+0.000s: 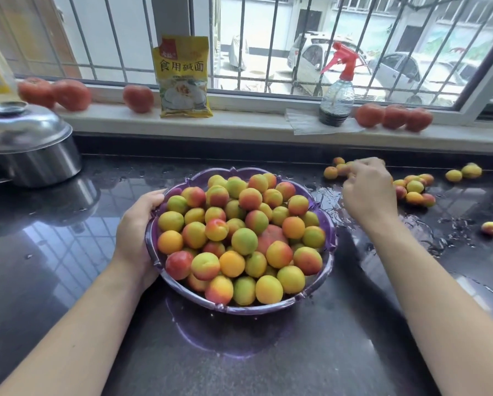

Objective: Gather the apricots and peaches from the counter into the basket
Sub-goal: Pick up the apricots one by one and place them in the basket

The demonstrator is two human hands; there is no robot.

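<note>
My left hand point(138, 224) grips the purple basket point(325, 270) rim while my right hand point(366, 190) curls over loose fruit point(330, 172) on the wet counter point(68, 252), and another piece on the heaped pile point(239, 235) could roll off.

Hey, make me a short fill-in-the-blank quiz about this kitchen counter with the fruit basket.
1. The left hand grips the rim of the ____ basket.
2. The right hand reaches for loose fruit on the ____ counter.
3. The spray bottle has a ____ trigger head.

Missing words: purple; black; red
</note>
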